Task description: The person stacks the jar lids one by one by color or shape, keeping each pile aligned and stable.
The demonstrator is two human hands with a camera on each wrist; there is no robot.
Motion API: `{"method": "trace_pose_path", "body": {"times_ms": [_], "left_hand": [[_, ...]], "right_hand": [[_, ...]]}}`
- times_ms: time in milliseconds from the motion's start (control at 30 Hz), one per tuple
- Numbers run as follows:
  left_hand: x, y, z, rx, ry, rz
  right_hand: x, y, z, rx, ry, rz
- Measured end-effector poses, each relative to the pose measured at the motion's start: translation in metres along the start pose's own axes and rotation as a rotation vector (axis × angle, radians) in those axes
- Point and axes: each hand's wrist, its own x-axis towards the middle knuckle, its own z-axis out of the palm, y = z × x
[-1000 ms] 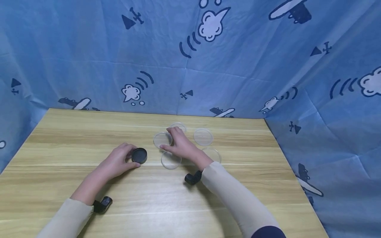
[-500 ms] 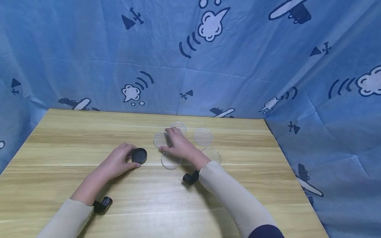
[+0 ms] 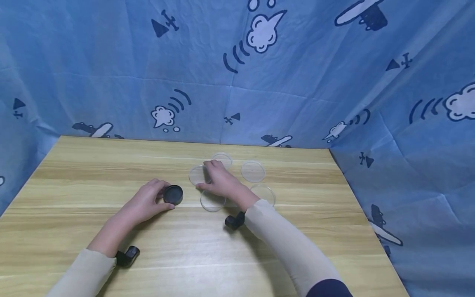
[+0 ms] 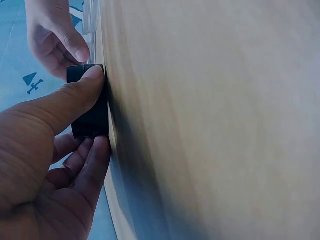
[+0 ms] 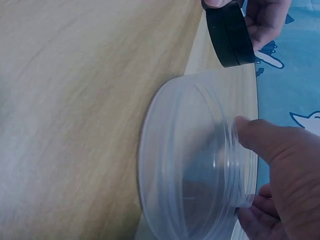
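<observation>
My left hand [image 3: 148, 200] holds a shallow black round container [image 3: 173, 194] upright on the wooden table, thumb at its near side and fingers at the far side. Its top is recessed, and a seam runs round its side in the right wrist view. To the right of it, my right hand [image 3: 222, 179] grips a clear round plastic dish [image 3: 196, 175] between thumb and fingers, covering part of it. Another clear dish [image 5: 175, 170] stands closest to the camera in the right wrist view, just in front of the gripped one.
More clear round dishes lie around the right hand: one at the back [image 3: 222, 156], one at the back right [image 3: 253, 171], one by the right wrist [image 3: 265, 194]. Blue printed cloth [image 3: 208, 62] hangs behind and beside the wooden table [image 3: 185, 255].
The right hand has shifted slightly to the left, and the clear dish in its grip has slid a little left with it. The left hand and the black container have stayed put.
</observation>
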Motion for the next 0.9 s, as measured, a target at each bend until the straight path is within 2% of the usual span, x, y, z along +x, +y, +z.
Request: {"method": "trace_pose_path", "body": {"times_ms": [367,900], "left_hand": [[-0.0007,0.0011,0.0009,0.005,-0.001,0.002],[0.0002,-0.0008,0.0029,0.016,0.007,0.006]], "right_hand": [[0.0032,-0.0033,-0.0015,-0.029,-0.031,0.041],[0.0063,0.0022,0.0011,0.0,0.019,0.015]]}}
